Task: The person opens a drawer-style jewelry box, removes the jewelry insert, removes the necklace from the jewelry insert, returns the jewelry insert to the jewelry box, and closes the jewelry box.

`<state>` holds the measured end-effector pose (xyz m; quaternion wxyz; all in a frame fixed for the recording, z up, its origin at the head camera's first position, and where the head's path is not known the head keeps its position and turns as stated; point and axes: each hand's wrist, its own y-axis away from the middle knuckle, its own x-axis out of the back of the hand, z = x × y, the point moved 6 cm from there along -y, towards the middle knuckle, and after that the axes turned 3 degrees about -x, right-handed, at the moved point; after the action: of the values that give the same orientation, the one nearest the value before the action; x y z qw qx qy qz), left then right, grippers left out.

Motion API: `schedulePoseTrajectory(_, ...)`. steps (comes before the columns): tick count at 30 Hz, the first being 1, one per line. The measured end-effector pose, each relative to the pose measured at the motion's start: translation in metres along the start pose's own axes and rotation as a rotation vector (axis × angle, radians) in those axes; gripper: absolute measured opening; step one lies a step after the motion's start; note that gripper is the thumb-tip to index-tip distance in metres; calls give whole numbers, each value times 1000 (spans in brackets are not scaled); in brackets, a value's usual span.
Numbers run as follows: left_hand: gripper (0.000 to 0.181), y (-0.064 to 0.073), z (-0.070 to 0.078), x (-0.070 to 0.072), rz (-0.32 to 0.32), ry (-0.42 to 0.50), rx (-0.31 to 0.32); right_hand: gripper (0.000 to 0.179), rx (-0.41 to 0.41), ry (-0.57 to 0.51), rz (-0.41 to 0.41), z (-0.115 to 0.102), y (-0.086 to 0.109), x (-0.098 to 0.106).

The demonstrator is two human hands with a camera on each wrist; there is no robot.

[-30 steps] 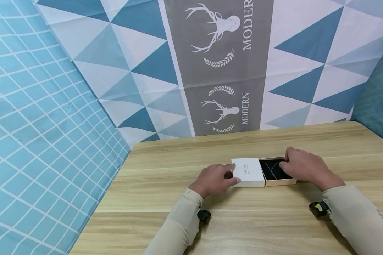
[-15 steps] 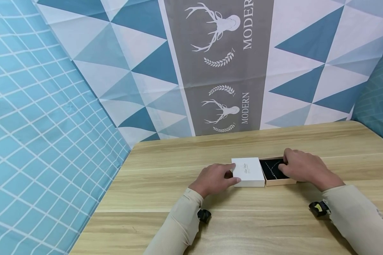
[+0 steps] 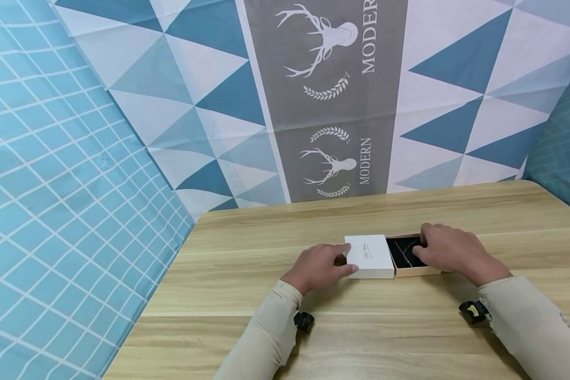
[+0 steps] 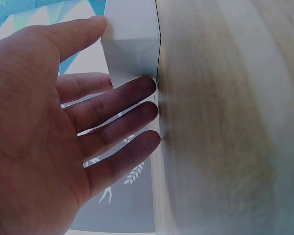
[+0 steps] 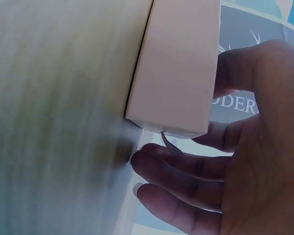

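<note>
A white box lid [image 3: 368,256] with small print lies flat on the table. My left hand [image 3: 319,266] touches its left side; thumb and index finger rest at its edge, and the left wrist view shows the fingers fairly straight. Against the lid's right side sits a shallow pinkish box [image 3: 417,272]. Inside it a thin silvery chain necklace [image 3: 401,253] lies on a black insert [image 3: 410,258]. Over the box's right part, my right hand [image 3: 453,247] reaches in with bent thumb and index finger. Its fingertips are hidden, so whether they pinch anything cannot be told.
The wooden table [image 3: 247,285] runs to a patterned cloth wall [image 3: 218,132] behind and a blue grid cloth [image 3: 52,184] at the left. A small dark strip [image 5: 171,144] sticks out of the box's end in the right wrist view.
My right thumb and index finger have shifted slightly left within the box. The left hand, lid and box have stayed in place.
</note>
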<state>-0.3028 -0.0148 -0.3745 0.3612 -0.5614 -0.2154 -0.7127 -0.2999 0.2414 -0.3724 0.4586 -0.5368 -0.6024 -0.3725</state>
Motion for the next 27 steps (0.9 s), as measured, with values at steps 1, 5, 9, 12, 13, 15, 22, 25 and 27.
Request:
schedulePoseTrajectory(1,25,0,0,0,1,4,1,26,-1,5,1,0,0,0)
schedulePoseTrajectory(5,25,0,0,-1,0,3,-1,29,-5,15,-4,-2,0,0)
schedulePoseTrajectory(9,25,0,0,-1,-4,9,-2,32,-2,25,-11,-3,1,0)
schedulePoseTrajectory(12,24,0,-1,0,-5,13,1,34,1,39,-13,-4,0,0)
schedulePoseTrajectory(13,25,0,-1,0,-6,12,0,34,2,43,-13,-4,0,0)
schedulePoseTrajectory(15,25,0,0,0,-7,12,0,35,5,48,-14,-4,0,0)
schedulePoseTrajectory(22,28,-1,-1,0,-11,14,14,34,10,71,-7,-6,1,0)
schedulePoseTrajectory(25,29,-1,-1,0,-12,12,15,32,13,75,-5,-7,1,0)
schedulePoseTrajectory(27,28,0,0,0,-11,12,13,30,16,78,-1,-7,1,0)
